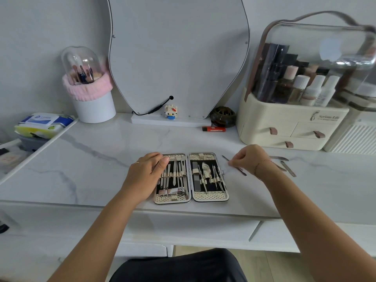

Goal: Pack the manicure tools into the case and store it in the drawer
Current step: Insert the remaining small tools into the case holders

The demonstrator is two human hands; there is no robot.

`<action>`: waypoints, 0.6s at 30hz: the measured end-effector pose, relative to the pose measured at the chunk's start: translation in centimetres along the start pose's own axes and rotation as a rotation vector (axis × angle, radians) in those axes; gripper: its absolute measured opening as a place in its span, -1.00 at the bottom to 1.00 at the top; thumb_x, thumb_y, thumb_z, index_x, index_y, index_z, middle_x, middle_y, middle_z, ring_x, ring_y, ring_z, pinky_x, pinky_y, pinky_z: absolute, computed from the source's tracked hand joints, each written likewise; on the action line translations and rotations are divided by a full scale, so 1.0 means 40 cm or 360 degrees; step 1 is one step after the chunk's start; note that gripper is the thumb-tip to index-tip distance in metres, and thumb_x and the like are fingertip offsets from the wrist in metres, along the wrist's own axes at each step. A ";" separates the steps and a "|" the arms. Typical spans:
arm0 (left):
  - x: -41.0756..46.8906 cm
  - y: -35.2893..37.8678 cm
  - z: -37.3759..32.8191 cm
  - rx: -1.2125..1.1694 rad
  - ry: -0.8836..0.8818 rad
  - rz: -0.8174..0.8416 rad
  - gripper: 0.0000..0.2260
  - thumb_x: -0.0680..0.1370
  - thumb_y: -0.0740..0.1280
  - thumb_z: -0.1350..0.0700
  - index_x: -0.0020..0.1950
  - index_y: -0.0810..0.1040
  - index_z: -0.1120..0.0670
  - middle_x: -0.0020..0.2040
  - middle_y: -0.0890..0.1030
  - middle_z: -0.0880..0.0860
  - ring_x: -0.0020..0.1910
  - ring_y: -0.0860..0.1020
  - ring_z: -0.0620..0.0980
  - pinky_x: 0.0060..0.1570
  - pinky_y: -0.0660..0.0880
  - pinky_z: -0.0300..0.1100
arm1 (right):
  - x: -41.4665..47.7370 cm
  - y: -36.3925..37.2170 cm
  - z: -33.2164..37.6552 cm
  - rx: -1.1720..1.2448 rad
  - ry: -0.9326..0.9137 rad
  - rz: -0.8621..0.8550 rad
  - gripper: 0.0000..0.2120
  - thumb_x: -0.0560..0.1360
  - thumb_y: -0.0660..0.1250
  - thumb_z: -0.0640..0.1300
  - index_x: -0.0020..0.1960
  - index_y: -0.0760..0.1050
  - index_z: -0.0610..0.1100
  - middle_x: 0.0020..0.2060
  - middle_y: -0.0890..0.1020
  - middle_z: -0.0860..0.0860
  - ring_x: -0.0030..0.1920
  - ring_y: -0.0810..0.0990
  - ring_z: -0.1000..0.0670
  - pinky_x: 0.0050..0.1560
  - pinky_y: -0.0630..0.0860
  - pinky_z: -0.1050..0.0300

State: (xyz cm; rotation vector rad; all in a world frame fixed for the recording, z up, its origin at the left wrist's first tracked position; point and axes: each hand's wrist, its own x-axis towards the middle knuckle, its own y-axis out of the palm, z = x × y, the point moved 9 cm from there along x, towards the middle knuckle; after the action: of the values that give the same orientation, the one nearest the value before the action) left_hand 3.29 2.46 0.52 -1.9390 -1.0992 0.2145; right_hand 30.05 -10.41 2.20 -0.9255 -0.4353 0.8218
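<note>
A manicure case (191, 197) with a gold-patterned rim lies open flat near the front edge of the marble tabletop, with several metal tools strapped in both halves. My left hand (147, 171) rests on the case's left half, fingers relaxed over its upper left corner. To the right of the case, my right hand (247, 159) pinches a thin metal tool (225, 158) that lies slanted on the table. Further loose tools (288, 168) lie on the table beyond my right wrist. Drawer fronts (284, 235) run below the tabletop edge.
A curved mirror (179, 58) stands at the back with a small brick figure (170, 111) and a dark round jar (222, 117). A red lighter (213, 129) lies near a cream cosmetics organiser (284, 127). At the left are a brush holder (91, 94) and a pack of wipes (42, 124).
</note>
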 end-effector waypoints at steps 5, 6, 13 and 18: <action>0.000 0.001 -0.002 0.0026 0.0000 0.0005 -0.30 0.47 -0.10 -0.39 0.29 0.50 0.04 0.36 0.44 -0.03 0.36 0.36 0.00 0.35 0.25 -0.07 | 0.000 0.012 -0.003 -0.0019 0.0107 0.0046 -0.76 0.40 0.43 -0.08 -0.26 0.66 -0.28 -0.24 0.69 -0.21 -0.34 0.52 -0.02 -0.37 0.46 0.24; 0.000 0.001 0.000 0.0019 -0.0002 0.0005 -0.28 0.45 -0.12 -0.40 0.29 0.50 0.04 0.36 0.44 -0.03 0.36 0.36 0.00 0.36 0.25 -0.06 | -0.001 0.013 -0.002 -0.0034 0.0120 0.0066 -0.73 0.42 0.41 -0.07 -0.25 0.65 -0.30 -0.24 0.69 -0.22 -0.35 0.50 -0.02 -0.41 0.41 0.25; -0.002 -0.001 -0.001 0.0001 -0.0037 0.0007 -0.35 0.48 -0.07 -0.31 0.32 0.48 0.05 0.38 0.42 -0.04 0.38 0.33 -0.01 0.39 0.23 -0.04 | 0.000 0.002 -0.002 0.0212 0.0064 0.0022 -0.77 0.45 0.34 -0.16 -0.31 0.55 -0.29 -0.44 0.48 -0.12 -0.38 0.39 -0.04 -0.34 0.38 0.20; -0.004 -0.003 -0.001 -0.0008 -0.0049 0.0005 -0.37 0.49 -0.06 -0.29 0.32 0.47 0.05 0.38 0.42 -0.03 0.37 0.34 -0.01 0.38 0.23 -0.05 | -0.020 0.031 0.042 0.0830 -0.0069 0.0207 -0.92 0.45 0.37 -0.30 -0.07 0.53 -0.19 -0.39 0.61 -0.13 -0.47 0.47 0.01 -0.40 0.44 0.15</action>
State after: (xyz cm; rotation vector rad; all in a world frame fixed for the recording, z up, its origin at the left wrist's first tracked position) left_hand 3.15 2.35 0.60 -1.9476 -1.1180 0.2445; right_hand 27.93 -9.75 2.09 -0.4541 -0.1815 1.0137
